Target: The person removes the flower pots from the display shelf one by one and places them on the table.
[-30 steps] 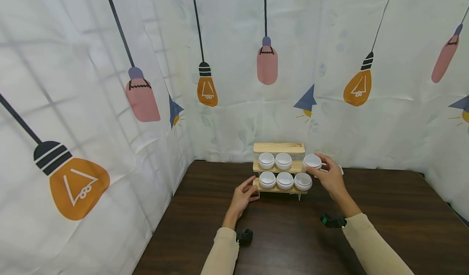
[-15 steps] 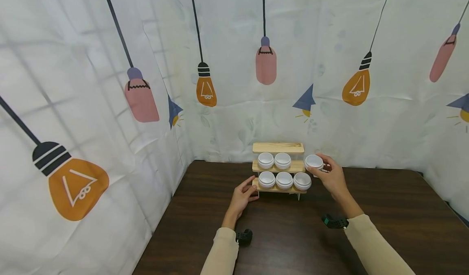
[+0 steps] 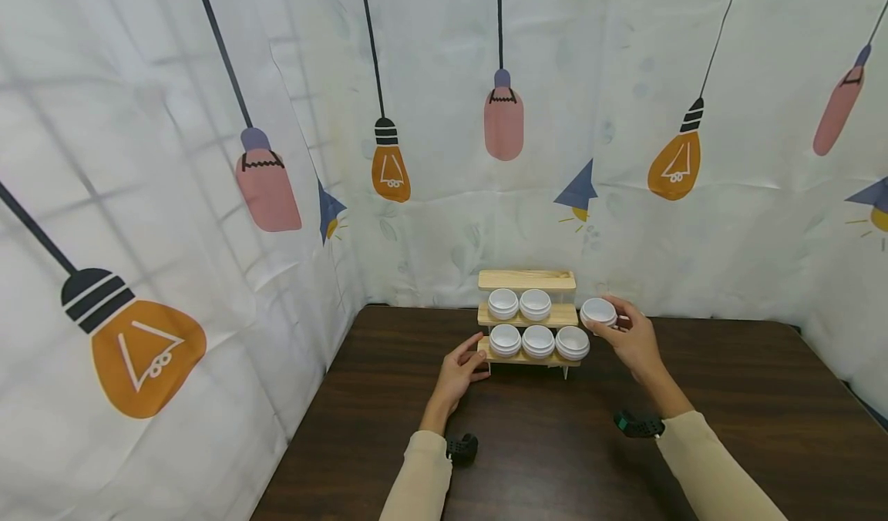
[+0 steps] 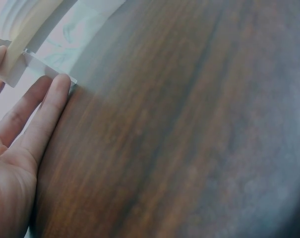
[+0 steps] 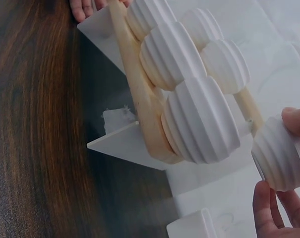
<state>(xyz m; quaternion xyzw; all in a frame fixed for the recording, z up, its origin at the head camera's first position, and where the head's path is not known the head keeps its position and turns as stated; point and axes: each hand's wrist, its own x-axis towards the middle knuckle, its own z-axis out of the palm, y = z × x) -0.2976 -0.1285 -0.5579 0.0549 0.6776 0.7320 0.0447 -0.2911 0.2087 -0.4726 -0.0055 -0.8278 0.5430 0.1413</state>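
Observation:
A small white ribbed bowl (image 3: 598, 312) is pinched between thumb and fingers of my right hand (image 3: 634, 344). It is upright in the head view, just right of the middle shelf's end. The tiered wooden stand (image 3: 565, 317) bears several matching bowls: a row of three on the lowest shelf, such as the front right bowl (image 5: 202, 121), and two on the middle shelf. My left hand (image 3: 454, 378) touches the stand's left end with extended fingers. Fingertips (image 4: 63, 82) lie against its clear side support (image 4: 43, 67), while another finger meets the wooden shelf end.
The stand's top shelf (image 3: 527, 280) carries no bowl. A dark wooden table (image 3: 541, 436) lies beneath, with a printed white curtain (image 3: 444, 236) close behind. A white block-like thing (image 5: 192, 227) sits near the stand's right side; its kind is unclear.
My right hand has moved the bowl slightly rightward and lower in the head view, farther from the middle shelf's right end. My left hand keeps its place on the stand.

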